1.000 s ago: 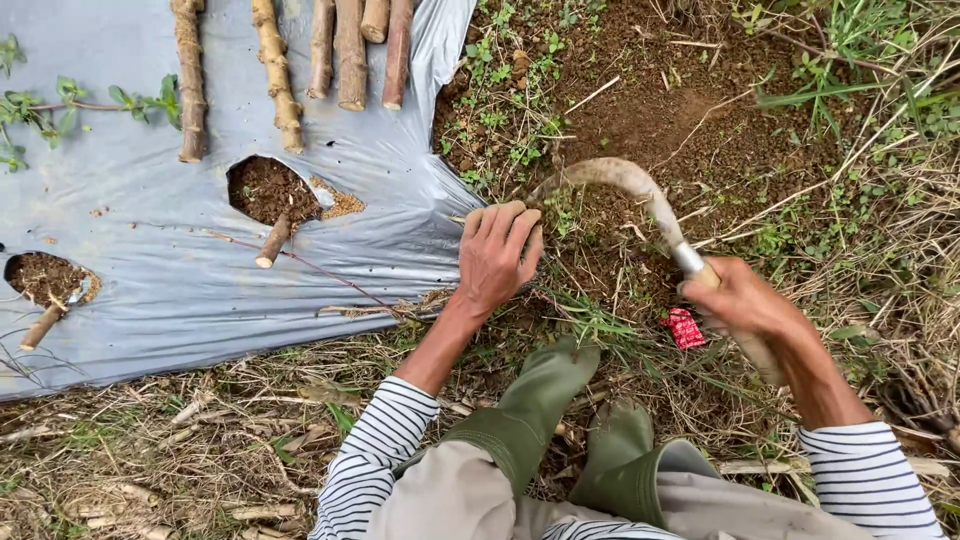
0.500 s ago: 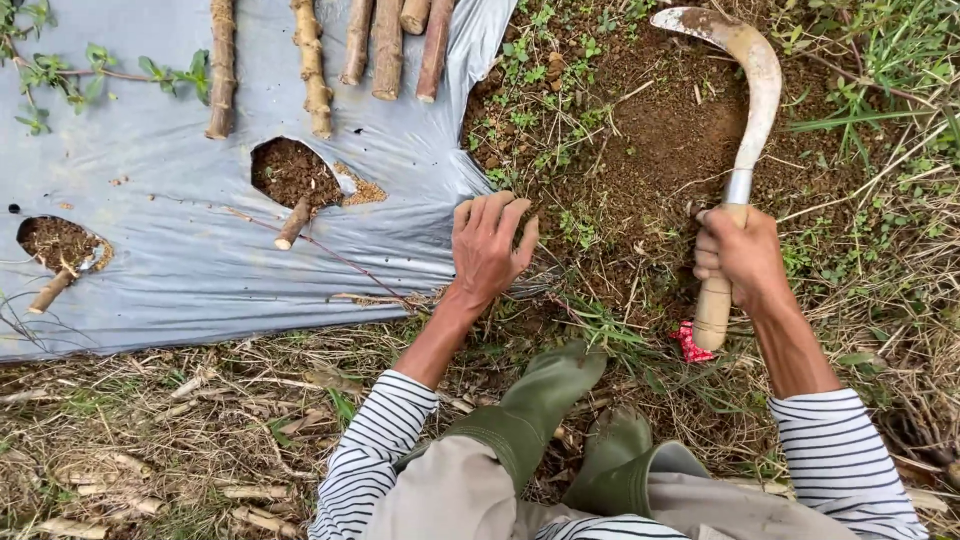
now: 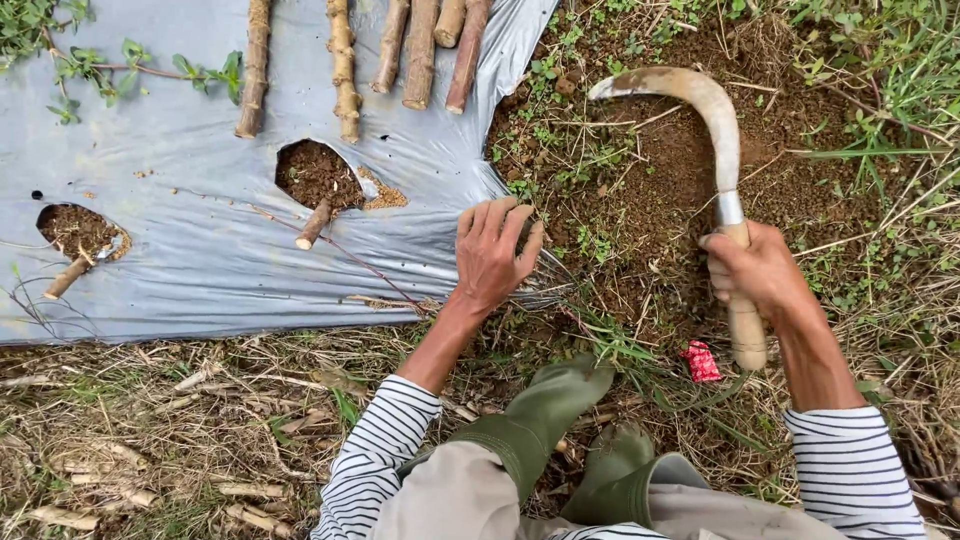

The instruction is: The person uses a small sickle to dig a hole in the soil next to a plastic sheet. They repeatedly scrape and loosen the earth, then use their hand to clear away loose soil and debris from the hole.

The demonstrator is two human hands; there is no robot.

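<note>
My right hand (image 3: 757, 270) grips the wooden handle of a curved sickle (image 3: 700, 110), whose blade arcs up and left over bare brown soil (image 3: 670, 190). My left hand (image 3: 493, 255) is closed on a tuft of grass at the edge of a grey plastic sheet (image 3: 200, 240). Two holes in the sheet show soil, each with a short stem cutting (image 3: 313, 225) stuck in it; the second cutting (image 3: 66, 276) is at the far left.
Several cut stems (image 3: 420, 50) lie on the sheet at the top. A leafy twig (image 3: 110, 70) lies at the top left. A red wrapper (image 3: 700, 360) lies by my green boots (image 3: 560, 400). Dry grass covers the ground around.
The sickle swung from low near my left hand up to the top right, and now its blade has come back down and left. My left hand stayed on the grass.
</note>
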